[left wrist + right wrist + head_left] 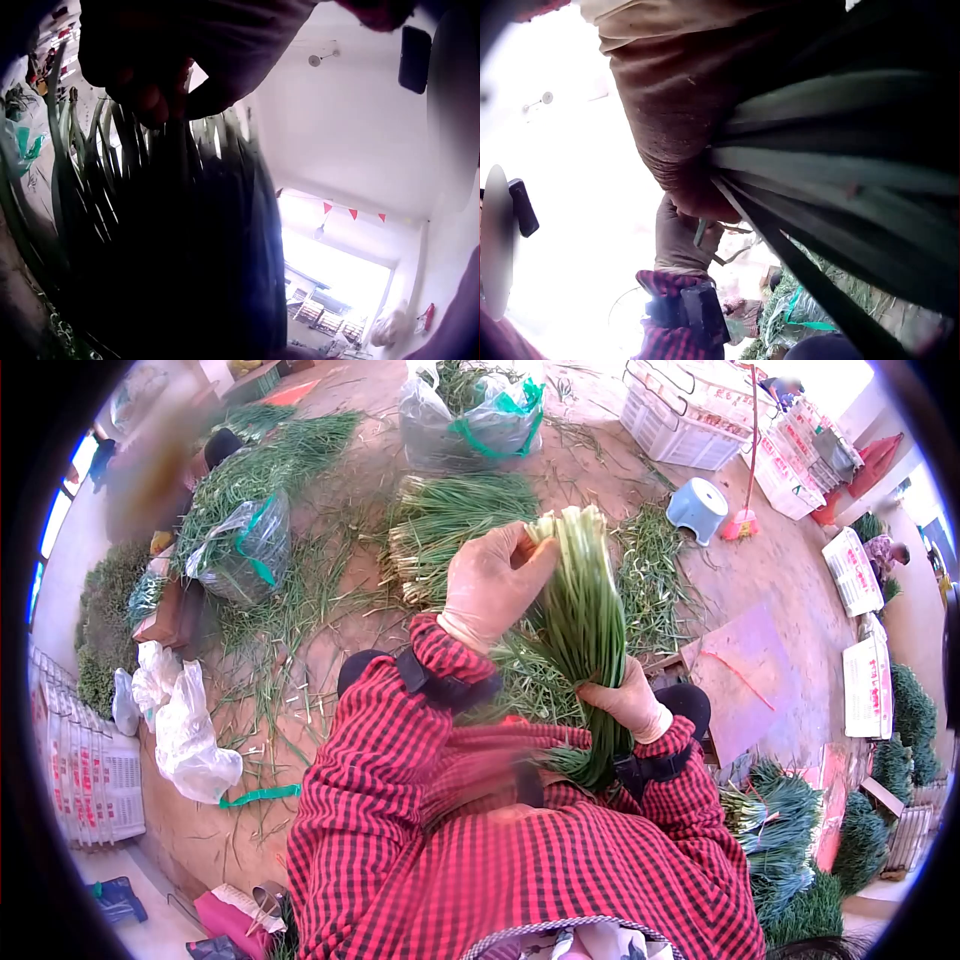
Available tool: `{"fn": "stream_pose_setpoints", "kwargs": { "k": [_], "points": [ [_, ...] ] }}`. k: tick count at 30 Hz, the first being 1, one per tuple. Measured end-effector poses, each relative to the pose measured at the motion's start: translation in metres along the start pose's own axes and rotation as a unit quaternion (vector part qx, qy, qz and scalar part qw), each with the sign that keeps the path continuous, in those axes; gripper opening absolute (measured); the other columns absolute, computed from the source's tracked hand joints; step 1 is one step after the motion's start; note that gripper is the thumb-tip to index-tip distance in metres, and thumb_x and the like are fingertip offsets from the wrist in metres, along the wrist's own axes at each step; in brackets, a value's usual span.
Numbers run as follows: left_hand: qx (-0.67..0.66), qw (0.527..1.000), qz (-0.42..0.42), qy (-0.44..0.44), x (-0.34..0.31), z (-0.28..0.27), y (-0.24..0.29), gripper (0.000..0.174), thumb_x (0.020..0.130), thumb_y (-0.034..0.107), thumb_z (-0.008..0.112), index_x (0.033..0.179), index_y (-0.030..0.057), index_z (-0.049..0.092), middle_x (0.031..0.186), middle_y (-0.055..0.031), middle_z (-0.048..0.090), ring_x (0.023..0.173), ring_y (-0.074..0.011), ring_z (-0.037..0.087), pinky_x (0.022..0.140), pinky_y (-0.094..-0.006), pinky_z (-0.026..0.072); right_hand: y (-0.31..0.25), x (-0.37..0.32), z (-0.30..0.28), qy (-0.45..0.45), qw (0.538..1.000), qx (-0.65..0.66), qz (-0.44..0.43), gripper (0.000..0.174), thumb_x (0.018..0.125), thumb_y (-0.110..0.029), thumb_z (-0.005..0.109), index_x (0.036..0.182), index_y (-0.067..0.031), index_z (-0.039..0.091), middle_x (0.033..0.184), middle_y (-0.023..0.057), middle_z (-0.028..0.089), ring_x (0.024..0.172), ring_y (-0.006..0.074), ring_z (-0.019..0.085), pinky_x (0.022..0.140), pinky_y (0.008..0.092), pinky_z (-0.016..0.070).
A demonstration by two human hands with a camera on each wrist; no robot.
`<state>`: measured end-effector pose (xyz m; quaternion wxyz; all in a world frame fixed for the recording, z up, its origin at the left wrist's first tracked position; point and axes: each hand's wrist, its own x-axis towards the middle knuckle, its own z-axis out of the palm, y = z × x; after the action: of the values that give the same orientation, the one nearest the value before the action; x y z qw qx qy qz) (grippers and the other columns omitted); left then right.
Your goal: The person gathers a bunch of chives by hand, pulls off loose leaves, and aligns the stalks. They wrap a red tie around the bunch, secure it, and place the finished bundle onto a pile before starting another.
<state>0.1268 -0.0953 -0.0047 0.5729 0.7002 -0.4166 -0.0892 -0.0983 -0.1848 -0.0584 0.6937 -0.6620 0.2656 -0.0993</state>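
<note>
An upright bunch of garlic chives (580, 595) stands in front of my chest, its pale cut ends up and its green leaves hanging down to my lap. My right hand (630, 702), in a thin pale glove, grips the bunch low around the leaves. At the top left of the bunch my gloved left hand (492, 585) pinches at the stalk ends with bent thumb and fingers. In the left wrist view its fingertips (154, 105) meet right at the stalks. The right wrist view shows long flat leaves (817, 169) running out from the right hand's grip.
Beyond the hands lies a pile of garlic chives (460, 525). Loose trimmings (655, 565) litter the floor near a blue-white stool (697, 510). Filled plastic bags (470, 425), white crates (685, 425) and a broom (742, 525) stand around. Bundled greens (770, 840) lie at the right.
</note>
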Motion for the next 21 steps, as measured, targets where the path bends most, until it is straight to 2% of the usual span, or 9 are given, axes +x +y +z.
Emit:
{"fn": "stream_pose_setpoints", "kwargs": {
  "k": [2,5,7,9,10,15,18,20,21],
  "points": [
    [0.015,1.000,0.001,-0.010,-0.001,-0.005,-0.001,0.026,0.090,0.029,0.069,0.077,0.0070,0.062,0.061,-0.0036,0.057,0.056,-0.0131,0.054,0.055,-0.0311,0.0439,0.004,0.000,0.000,0.004,1.000,-0.002,-0.008,0.025,0.075,0.000,0.074,0.098,-0.0038,0.066,0.083,-0.0003,0.067,0.074,0.0097,0.062,0.070,0.0265,0.0504],
    [-0.113,0.989,0.081,0.046,0.004,-0.009,-0.018,0.022,0.096,0.024,0.064,0.082,0.0071,0.064,0.068,0.0036,0.057,0.057,-0.0035,0.047,0.051,-0.0228,0.0380,0.012,0.001,-0.014,-0.046,0.997,0.067,0.011,0.029,0.076,-0.001,0.072,0.104,-0.0042,0.065,0.084,0.0008,0.068,0.074,0.0109,0.063,0.069,0.0268,0.0505],
    [-0.232,0.967,-0.010,0.108,0.011,-0.037,-0.006,0.020,0.099,0.026,0.060,0.087,0.0096,0.064,0.071,0.0023,0.061,0.055,-0.0036,0.050,0.048,-0.0176,0.0376,0.013,-0.001,-0.023,-0.036,0.992,0.117,0.031,0.033,0.078,0.000,0.068,0.110,-0.0019,0.063,0.084,0.0059,0.068,0.072,0.0157,0.065,0.068,0.0282,0.0520],
    [-0.251,0.943,-0.050,0.213,0.019,-0.075,-0.010,0.027,0.099,0.031,0.060,0.086,0.0069,0.063,0.067,-0.0002,0.060,0.053,-0.0050,0.050,0.048,-0.0194,0.0393,0.008,-0.007,-0.030,-0.027,0.975,0.219,0.034,0.034,0.078,0.002,0.066,0.112,-0.0003,0.062,0.085,0.0093,0.069,0.072,0.0180,0.066,0.068,0.0289,0.0532],
    [-0.258,0.930,0.003,0.263,0.020,-0.091,-0.017,0.023,0.096,0.026,0.063,0.081,0.0090,0.063,0.068,-0.0015,0.062,0.053,-0.0054,0.051,0.048,-0.0193,0.0382,0.015,-0.009,-0.035,-0.024,0.964,0.263,0.018,0.037,0.079,0.000,0.063,0.116,0.0019,0.061,0.091,0.0142,0.069,0.072,0.0208,0.066,0.066,0.0300,0.0547],
    [-0.279,0.890,-0.038,0.358,0.001,-0.152,-0.065,0.018,0.091,0.022,0.068,0.085,0.0063,0.063,0.072,-0.0019,0.062,0.058,-0.0081,0.053,0.051,-0.0220,0.0419,0.032,-0.012,-0.061,-0.037,0.948,0.314,0.030,0.046,0.081,-0.010,0.060,0.125,0.0024,0.056,0.108,0.0197,0.068,0.072,0.0203,0.065,0.064,0.0297,0.0549],
    [-0.040,0.952,-0.024,0.302,-0.016,-0.139,-0.071,0.012,0.089,0.015,0.068,0.097,0.0057,0.066,0.076,-0.0015,0.062,0.065,-0.0067,0.054,0.057,-0.0211,0.0431,0.030,-0.010,-0.060,0.002,0.958,0.287,-0.002,0.043,0.080,-0.007,0.061,0.123,0.0015,0.058,0.107,0.0180,0.069,0.074,0.0189,0.065,0.064,0.0288,0.0546],
    [0.011,0.962,0.054,0.268,-0.025,-0.107,-0.052,0.015,0.089,0.010,0.067,0.102,0.0055,0.068,0.079,-0.0015,0.064,0.067,-0.0062,0.054,0.061,-0.0200,0.0439,0.018,-0.008,-0.049,0.017,0.972,0.234,-0.013,0.040,0.080,-0.005,0.061,0.120,0.0017,0.060,0.102,0.0162,0.070,0.074,0.0183,0.066,0.064,0.0289,0.0543],
    [-0.053,0.982,0.008,0.182,-0.030,-0.093,-0.039,0.014,0.090,0.010,0.066,0.103,0.0052,0.068,0.080,-0.0015,0.065,0.066,-0.0065,0.055,0.061,-0.0204,0.0445,0.016,-0.006,-0.046,0.022,0.978,0.206,-0.017,0.039,0.080,-0.004,0.062,0.118,0.0018,0.061,0.100,0.0153,0.071,0.074,0.0180,0.066,0.064,0.0290,0.0542]
  ]
}}
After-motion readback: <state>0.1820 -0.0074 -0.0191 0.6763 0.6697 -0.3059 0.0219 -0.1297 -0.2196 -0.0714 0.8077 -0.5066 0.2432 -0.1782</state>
